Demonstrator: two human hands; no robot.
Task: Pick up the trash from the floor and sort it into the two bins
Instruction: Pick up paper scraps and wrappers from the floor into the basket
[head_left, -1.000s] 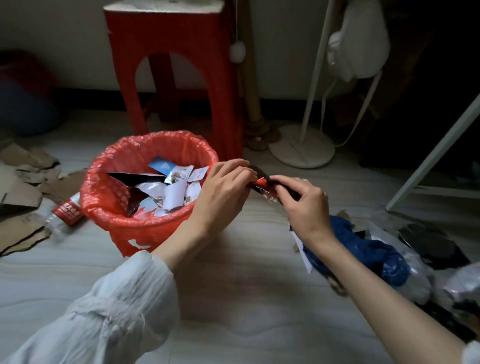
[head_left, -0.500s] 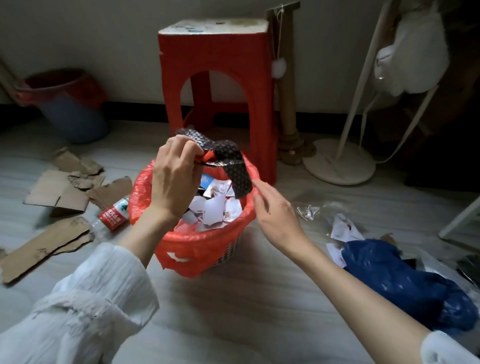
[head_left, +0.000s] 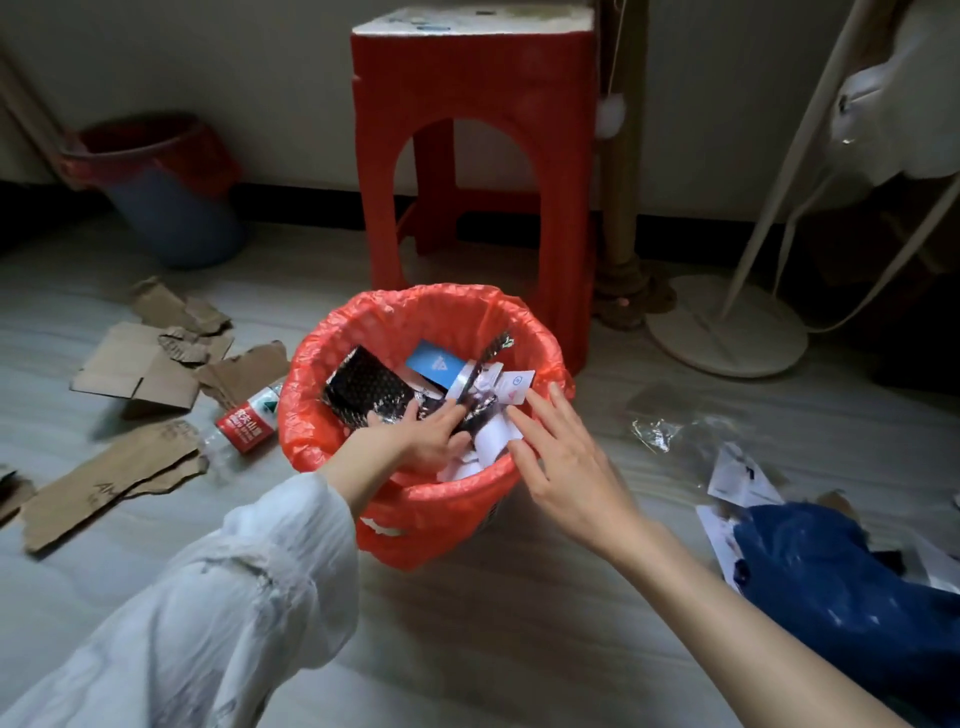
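Observation:
A bin lined with a red bag (head_left: 332, 415) stands on the floor in front of me, full of paper scraps and wrappers. A black dotted wrapper (head_left: 363, 387) lies in it on the left side, with a dark strip sticking up toward the far rim. My left hand (head_left: 415, 439) reaches down into the bin, fingers stretched flat on the black wrapper and the scraps. My right hand (head_left: 566, 457) hovers over the bin's right rim, fingers apart and holding nothing. A second bin (head_left: 161, 208), blue with a red liner, stands by the wall at the back left.
Torn cardboard (head_left: 135, 374) and a plastic bottle with a red label (head_left: 244, 421) lie left of the near bin. A blue plastic bag (head_left: 831, 587), white papers (head_left: 737, 478) and clear film (head_left: 670, 426) lie at the right. A red stool (head_left: 472, 156) and a fan base (head_left: 727, 322) stand behind.
My left hand carried the black wrapper from above the rim down into the bin and now lies flat on it. My right hand moved up to the bin's right rim.

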